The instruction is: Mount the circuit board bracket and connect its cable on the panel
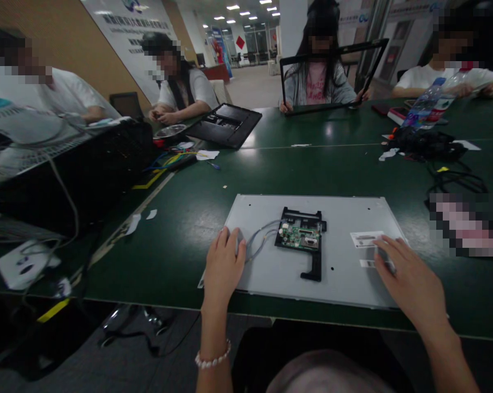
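Observation:
A flat light-grey display panel (262, 278) lies on the green table in front of me. On its middle is a black plastic bracket (316, 265) that carries a green circuit board (299, 237). Thin grey wires (259, 240) run from the board toward the panel's left side. My left hand (225, 265) rests there, fingers stretched forward over the edge. At the right side, my right hand (412, 281) is laid over the panel with fingers extended beside a white label (366, 239). What lies beneath either set of fingertips is partly hidden.
Across the table a person holds up a black frame (332, 110). A black plastic back cover (230, 124) lies at the far left-centre. Bottles (424, 103) and tangled black cables (428, 144) are at the right. A large black case (119, 158) stands left. Other people sit around.

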A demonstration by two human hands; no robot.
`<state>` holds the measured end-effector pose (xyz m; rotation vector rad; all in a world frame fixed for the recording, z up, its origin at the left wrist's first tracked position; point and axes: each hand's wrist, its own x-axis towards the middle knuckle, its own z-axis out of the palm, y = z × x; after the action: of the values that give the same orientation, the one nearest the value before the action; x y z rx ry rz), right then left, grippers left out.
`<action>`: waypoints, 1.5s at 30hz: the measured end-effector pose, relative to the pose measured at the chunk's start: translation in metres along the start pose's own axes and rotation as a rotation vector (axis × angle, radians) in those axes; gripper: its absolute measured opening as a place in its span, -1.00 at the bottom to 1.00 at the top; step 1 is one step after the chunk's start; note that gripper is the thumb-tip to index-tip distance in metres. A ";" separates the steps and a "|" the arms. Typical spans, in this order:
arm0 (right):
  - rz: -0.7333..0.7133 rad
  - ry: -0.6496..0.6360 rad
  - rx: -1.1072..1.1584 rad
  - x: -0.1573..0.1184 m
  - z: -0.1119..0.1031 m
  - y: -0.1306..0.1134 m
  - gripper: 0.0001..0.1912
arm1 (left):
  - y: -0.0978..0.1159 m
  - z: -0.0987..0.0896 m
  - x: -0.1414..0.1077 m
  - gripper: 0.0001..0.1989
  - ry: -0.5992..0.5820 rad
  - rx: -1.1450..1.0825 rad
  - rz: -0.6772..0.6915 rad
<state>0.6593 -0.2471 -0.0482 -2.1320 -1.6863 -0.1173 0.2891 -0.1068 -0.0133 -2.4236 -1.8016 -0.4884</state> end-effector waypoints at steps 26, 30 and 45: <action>-0.133 -0.084 0.029 0.005 0.013 -0.057 -0.52 | 0.010 -0.013 -0.014 -0.52 -0.004 0.005 -0.036; -0.109 -0.092 0.115 0.012 0.004 -0.072 -0.46 | 0.009 -0.013 -0.012 -0.52 -0.003 -0.019 -0.046; -0.272 -0.273 0.261 0.017 0.000 -0.095 -0.35 | 0.007 -0.015 -0.010 -0.48 -0.032 -0.052 -0.047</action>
<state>0.5736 -0.2148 -0.0169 -1.7819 -2.0155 0.3128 0.2904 -0.1223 -0.0009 -2.4417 -1.8858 -0.5092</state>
